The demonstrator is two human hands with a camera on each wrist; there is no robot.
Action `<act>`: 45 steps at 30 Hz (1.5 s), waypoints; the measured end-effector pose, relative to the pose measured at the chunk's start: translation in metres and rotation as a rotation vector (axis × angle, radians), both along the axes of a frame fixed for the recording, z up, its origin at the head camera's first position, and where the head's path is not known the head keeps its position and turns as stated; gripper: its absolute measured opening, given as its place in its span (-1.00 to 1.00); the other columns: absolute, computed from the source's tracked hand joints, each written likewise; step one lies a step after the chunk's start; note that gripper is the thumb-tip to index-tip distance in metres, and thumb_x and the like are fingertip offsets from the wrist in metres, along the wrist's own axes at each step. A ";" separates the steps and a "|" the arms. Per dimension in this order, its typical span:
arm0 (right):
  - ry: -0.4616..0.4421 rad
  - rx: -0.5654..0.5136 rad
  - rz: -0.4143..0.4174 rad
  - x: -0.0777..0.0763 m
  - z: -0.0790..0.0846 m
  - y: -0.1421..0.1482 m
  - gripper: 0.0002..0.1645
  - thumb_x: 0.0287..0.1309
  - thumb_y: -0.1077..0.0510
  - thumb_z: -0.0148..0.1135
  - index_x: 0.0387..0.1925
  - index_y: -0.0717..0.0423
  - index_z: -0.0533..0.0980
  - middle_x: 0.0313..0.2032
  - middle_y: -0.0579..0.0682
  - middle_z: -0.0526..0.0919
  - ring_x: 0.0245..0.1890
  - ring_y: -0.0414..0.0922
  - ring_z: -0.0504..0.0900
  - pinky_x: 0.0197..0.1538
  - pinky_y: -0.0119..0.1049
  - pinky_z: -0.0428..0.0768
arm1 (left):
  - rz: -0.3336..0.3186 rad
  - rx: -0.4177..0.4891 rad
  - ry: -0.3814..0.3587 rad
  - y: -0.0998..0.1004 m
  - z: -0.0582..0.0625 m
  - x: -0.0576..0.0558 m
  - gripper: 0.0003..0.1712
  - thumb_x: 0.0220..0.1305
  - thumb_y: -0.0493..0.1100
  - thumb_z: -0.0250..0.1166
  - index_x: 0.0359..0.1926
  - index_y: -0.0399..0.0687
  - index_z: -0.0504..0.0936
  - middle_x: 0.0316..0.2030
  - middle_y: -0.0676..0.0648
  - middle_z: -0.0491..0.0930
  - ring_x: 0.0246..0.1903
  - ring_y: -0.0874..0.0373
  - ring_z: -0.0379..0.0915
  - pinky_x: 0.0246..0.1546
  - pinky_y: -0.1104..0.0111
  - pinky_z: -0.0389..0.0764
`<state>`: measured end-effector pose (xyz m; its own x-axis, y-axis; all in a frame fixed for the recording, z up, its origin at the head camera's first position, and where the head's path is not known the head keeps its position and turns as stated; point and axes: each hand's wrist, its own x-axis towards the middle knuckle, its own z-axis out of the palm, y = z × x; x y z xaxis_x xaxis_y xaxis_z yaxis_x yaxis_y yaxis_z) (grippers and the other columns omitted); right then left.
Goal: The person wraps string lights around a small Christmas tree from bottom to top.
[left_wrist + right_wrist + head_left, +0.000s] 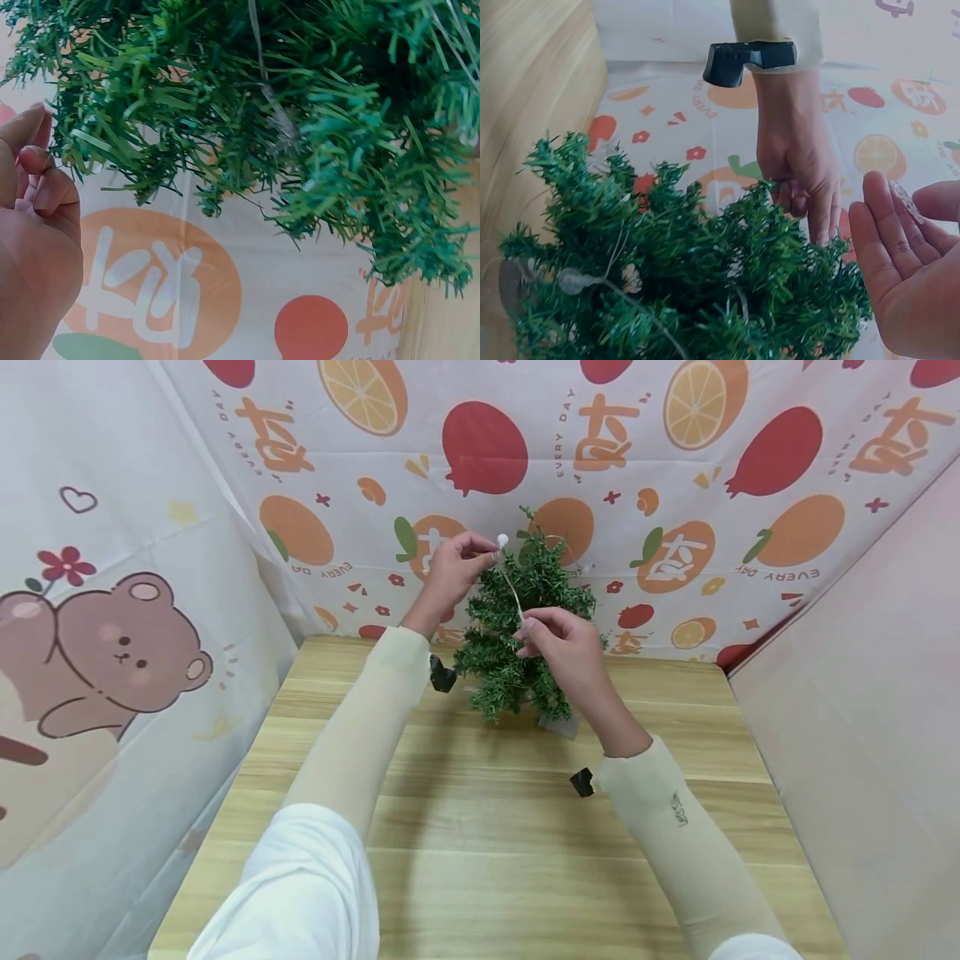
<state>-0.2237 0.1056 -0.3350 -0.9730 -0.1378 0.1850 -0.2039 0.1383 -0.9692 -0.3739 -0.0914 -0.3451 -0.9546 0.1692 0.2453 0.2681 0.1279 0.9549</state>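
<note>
A small green artificial Christmas tree point(498, 672) stands at the back of the table, with a thin wire of string lights over its branches. Beside the upper left branches, my left hand point(455, 567) pinches the light wire point(512, 585) just by a round white bulb point(502, 539). My right hand point(566, 643), in front of the tree and lower, pinches the other end of this stretch. In the right wrist view a clear bulb point(905, 201) sits between its thumb and fingers. Another clear bulb point(577, 282) hangs on the branches. The left fingertips are partly hidden by foliage in the left wrist view.
The wooden table point(465, 860) meets a fruit-printed curtain point(480, 447) right behind the tree. A bear-printed curtain point(135, 643) borders the left side, a pale panel point(862, 693) the right. Black camera mounts point(442, 675) stick out from both wrists.
</note>
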 end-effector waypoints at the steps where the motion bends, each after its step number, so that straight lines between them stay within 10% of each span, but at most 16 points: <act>1: 0.000 0.003 0.000 0.001 -0.001 0.002 -0.67 0.45 0.05 0.17 0.06 0.15 0.62 -0.19 0.17 0.71 -0.31 -0.04 0.75 -0.04 -0.25 0.70 | -0.003 -0.014 0.003 0.000 0.002 0.003 -0.80 0.42 -0.17 0.29 -0.02 -0.15 0.68 -0.10 -0.01 0.63 -0.19 0.10 0.50 -0.21 0.29 0.46; 10: 0.005 0.026 0.012 0.002 -0.007 0.011 -0.59 0.46 0.04 0.16 0.12 0.27 0.58 -0.19 0.17 0.71 -0.32 -0.05 0.75 -0.02 -0.24 0.70 | -0.026 -0.145 0.100 -0.006 -0.008 0.007 -0.67 0.41 -0.16 0.29 0.12 -0.18 0.63 -0.02 -0.12 0.63 -0.15 0.14 0.53 -0.05 0.34 0.49; 23: 0.027 0.057 0.011 0.009 -0.009 0.026 -0.57 0.45 0.03 0.18 0.11 0.29 0.58 -0.18 0.22 0.71 -0.30 0.01 0.73 -0.07 -0.21 0.71 | -0.001 -0.215 0.369 0.003 -0.013 0.057 -0.65 0.38 -0.02 0.33 0.11 0.00 0.69 0.11 0.02 0.53 -0.53 0.10 0.25 -0.45 0.35 0.35; 45: -0.001 0.057 0.032 0.013 -0.029 0.041 -0.53 0.41 -0.01 0.23 0.08 0.31 0.58 -0.18 0.17 0.72 -0.37 -0.14 0.73 -0.12 -0.24 0.71 | 0.002 -0.156 0.428 0.030 -0.031 0.075 -0.74 0.37 -0.10 0.34 -0.02 -0.11 0.74 0.06 -0.03 0.52 -0.54 0.14 0.24 -0.43 0.38 0.36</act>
